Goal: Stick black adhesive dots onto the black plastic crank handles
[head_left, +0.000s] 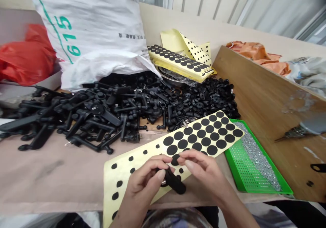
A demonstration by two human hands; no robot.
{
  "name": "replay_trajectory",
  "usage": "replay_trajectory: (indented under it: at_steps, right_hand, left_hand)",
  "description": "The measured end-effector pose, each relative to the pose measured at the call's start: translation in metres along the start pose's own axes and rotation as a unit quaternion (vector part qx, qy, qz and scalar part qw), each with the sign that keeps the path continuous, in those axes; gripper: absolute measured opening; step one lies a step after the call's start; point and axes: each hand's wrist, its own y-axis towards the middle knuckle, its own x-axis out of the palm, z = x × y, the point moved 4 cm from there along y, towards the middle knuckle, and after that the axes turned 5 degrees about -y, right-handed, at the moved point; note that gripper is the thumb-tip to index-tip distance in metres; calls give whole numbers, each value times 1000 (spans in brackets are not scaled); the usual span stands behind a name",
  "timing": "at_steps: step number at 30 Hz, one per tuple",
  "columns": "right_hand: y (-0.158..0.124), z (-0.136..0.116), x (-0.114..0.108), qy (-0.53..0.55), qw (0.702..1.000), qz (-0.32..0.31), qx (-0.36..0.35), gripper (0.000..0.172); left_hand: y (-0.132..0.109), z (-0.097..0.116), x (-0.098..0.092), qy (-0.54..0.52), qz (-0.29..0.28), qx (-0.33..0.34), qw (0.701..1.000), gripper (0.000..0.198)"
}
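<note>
My left hand (150,175) is closed around a black plastic lever part (175,182), with the thumb on its top and the broad rounded end sticking out toward the lower right. Under both hands lies a yellow backing sheet (142,170) bearing large black round stickers (200,133) on its right part and small black dots on its left. My right hand (201,165) has its bent fingertips close together at the edge of one black circle (175,159). Whether something thin is pinched in these fingers cannot be made out.
Behind the sheet spreads a heap of black lever parts (102,112), with small black round pieces (203,97) at its right. A green tray (240,180) with small metal pieces stands right, beside a wooden board (254,95). A white sack (94,24) and more sticker sheets (182,60) are behind.
</note>
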Motion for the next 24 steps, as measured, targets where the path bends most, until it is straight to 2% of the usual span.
replay_trajectory:
  at_steps: [1,4,9,11,13,15,18,21,24]
  right_hand:
    - [-1,4,1,-7,1000,-4,3,21]
    - [-8,10,13,-32,997,-75,1,22]
    - [-19,12,31,19,984,-176,8,28]
    - [-21,15,32,-21,984,-179,-5,21]
    - [-22,18,30,-44,983,-180,0,28]
    - [-23,21,26,-41,979,-197,14,36]
    - [-22,18,19,-31,975,-221,10,35]
    - [-19,13,14,-40,974,-221,-5,35]
    - [-19,14,12,-62,974,-218,6,36]
  left_hand:
    - [0,-1,-1,-25,2,-24,999,8]
    - [-1,-2,-2,-86,-9,-88,992,11]
    - [0,-3,-5,-147,-36,-125,981,12]
    - [4,-3,-10,-108,-62,-120,985,13]
    - [8,-1,-16,-21,-112,-107,988,14]
    - [12,2,-21,65,-172,-100,978,17]
    - [16,7,-25,142,-237,-105,955,20]
    - [18,12,-22,186,-275,-94,939,19]
    - [18,12,-18,192,-291,-90,933,19]
